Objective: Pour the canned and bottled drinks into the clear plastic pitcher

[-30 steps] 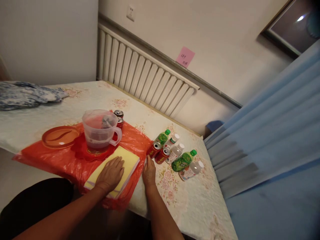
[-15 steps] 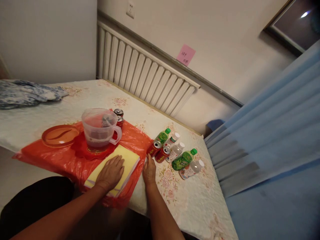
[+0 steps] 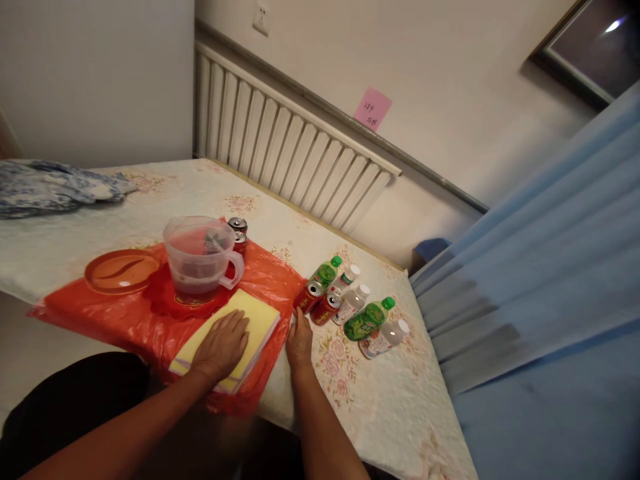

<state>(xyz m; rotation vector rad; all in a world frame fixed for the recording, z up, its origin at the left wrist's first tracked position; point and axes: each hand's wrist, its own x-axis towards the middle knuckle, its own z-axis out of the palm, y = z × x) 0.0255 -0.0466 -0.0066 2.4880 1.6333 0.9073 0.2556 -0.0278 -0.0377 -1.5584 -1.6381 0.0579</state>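
My left hand point(image 3: 223, 343) lies flat, fingers spread, on a folded yellow cloth point(image 3: 257, 318) with pale edges. The cloth rests on a red plastic sheet point(image 3: 115, 323). My right hand point(image 3: 299, 339) is at the sheet's right edge, just in front of two red cans point(image 3: 326, 309); its fingers are partly hidden, and whether they hold anything is unclear. Behind the cloth, a clear plastic jug point(image 3: 197, 257) with some dark liquid stands on a red scalloped plate point(image 3: 157, 300). An orange-red round lid point(image 3: 121, 272) lies left of the jug.
Green-capped bottles point(image 3: 367, 321) and white-capped bottles point(image 3: 383, 340) stand right of my right hand. Two more cans point(image 3: 239, 239) are behind the jug. A patterned cloth point(image 3: 60, 190) lies far left on the floral tablecloth point(image 3: 405, 407). A blue curtain point(image 3: 525, 280) hangs at the right.
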